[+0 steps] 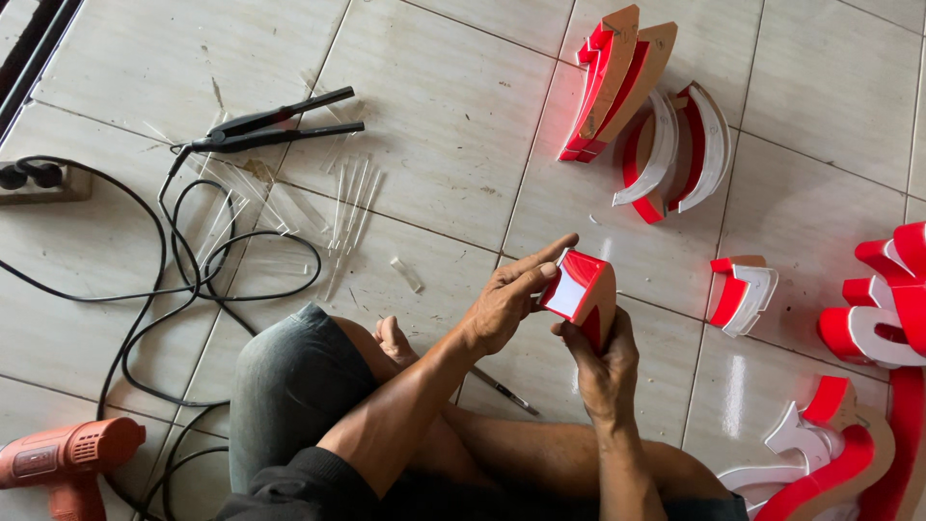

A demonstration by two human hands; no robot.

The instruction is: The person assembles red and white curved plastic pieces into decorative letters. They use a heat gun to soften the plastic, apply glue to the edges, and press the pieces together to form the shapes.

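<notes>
I sit on a tiled floor and hold a small red sign-letter piece [582,292] with a white face and a brown-backed side. My right hand [603,362] grips it from below. My left hand [508,297] lies on its left side, with the fingers stretched along the top edge. Both forearms reach out over my bent legs in grey shorts [289,386].
More red, white and brown letter pieces lie at the upper right [644,116], middle right [741,292] and far right [873,386]. A black flat iron [275,125], clear plastic strips [347,207], black cables [183,280], a power strip [39,180], an orange heat gun [68,463] and a thin tool [502,391] lie on the floor.
</notes>
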